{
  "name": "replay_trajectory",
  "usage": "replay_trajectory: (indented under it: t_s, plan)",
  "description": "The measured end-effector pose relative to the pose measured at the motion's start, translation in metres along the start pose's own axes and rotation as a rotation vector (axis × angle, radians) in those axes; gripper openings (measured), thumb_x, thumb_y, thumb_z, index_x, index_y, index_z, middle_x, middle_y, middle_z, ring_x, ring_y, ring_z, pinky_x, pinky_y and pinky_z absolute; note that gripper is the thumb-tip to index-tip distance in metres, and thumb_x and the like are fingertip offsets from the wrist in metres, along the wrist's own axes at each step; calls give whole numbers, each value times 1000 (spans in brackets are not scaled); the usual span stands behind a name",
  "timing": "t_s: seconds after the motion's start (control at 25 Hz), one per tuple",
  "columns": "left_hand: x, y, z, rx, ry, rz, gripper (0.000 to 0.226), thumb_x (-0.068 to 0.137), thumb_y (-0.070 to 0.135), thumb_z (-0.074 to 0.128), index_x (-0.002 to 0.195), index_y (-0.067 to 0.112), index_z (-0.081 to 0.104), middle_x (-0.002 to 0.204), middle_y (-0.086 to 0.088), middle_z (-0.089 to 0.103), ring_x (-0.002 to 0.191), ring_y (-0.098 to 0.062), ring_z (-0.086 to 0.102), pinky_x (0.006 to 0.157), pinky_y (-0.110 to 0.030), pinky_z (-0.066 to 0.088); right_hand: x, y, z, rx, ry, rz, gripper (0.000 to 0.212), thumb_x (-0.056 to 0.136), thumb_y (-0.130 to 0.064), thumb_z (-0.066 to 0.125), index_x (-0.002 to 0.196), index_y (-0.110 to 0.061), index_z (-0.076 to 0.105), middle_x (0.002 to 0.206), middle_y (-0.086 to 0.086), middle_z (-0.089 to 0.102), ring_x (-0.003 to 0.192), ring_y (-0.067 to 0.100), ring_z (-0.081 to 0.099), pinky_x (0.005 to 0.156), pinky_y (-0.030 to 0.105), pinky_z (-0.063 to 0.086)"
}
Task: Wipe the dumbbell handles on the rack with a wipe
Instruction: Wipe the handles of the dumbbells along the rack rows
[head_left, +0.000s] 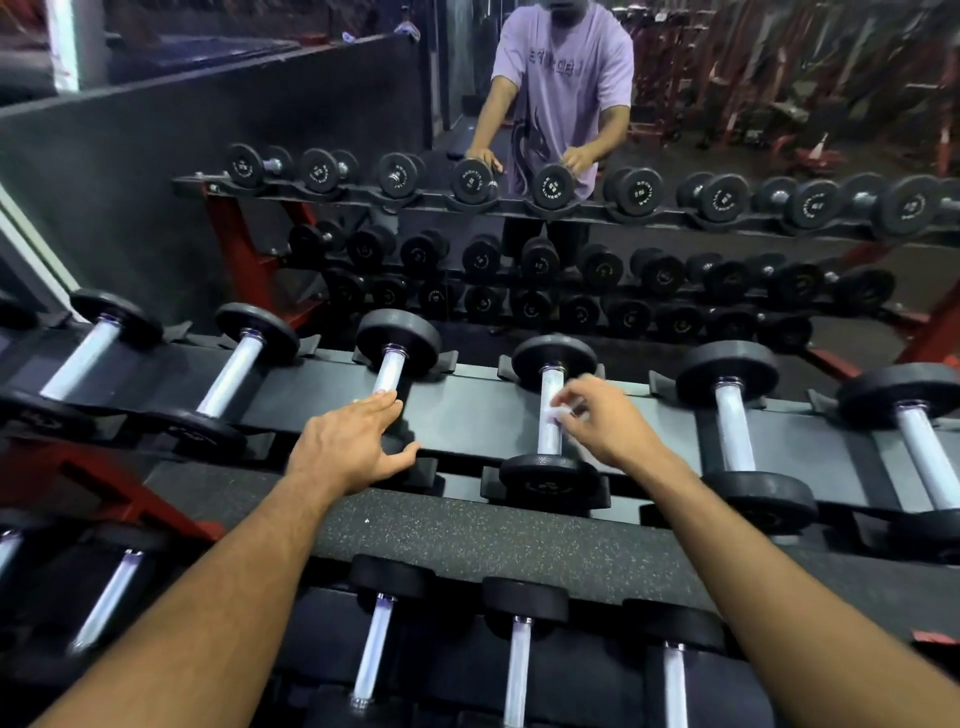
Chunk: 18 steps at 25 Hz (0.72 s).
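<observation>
Pinching a small white wipe (555, 414) in the curled fingers of the right hand (605, 423), pressing it against the handle (549, 415) of a dumbbell on the rack's top shelf (467, 410). Resting the left hand (349, 447), fingers straight and holding nothing, over the neighbouring dumbbell (397, 340) on its left.

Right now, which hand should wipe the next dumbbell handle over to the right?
The right hand. It already pinches the wipe against the middle dumbbell handle, and the next handle lies just to its right. The left hand rests open on the rack, farther away.
</observation>
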<state>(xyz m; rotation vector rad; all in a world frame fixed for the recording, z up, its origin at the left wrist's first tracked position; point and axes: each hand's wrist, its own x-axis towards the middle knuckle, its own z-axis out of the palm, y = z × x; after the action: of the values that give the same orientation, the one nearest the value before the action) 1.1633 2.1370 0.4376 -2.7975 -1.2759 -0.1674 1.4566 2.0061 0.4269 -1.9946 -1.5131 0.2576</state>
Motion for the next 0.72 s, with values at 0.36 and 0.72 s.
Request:
replay_trajectory:
  t_s: [0.36, 0.72]
  plan:
    - [-1, -4, 2, -48, 24, -20, 67, 88, 71, 46, 147, 38, 44, 158, 25, 31, 139, -4, 42, 99, -33, 49, 64, -31, -3, -983, -339, -519, 13, 88, -8, 54, 97, -13, 62, 95, 3, 67, 93, 26, 51, 69, 39, 46]
    - [0, -6, -1, -50, -2, -19, 65, 90, 71, 44, 146, 39, 44, 159, 25, 29, 139, -3, 42, 97, -33, 48, 39, -61, -10, -595, -823, -323, 15, 88, -19, 61, 99, -20, 71, 92, -7, 69, 83, 14, 60, 68, 23, 42]
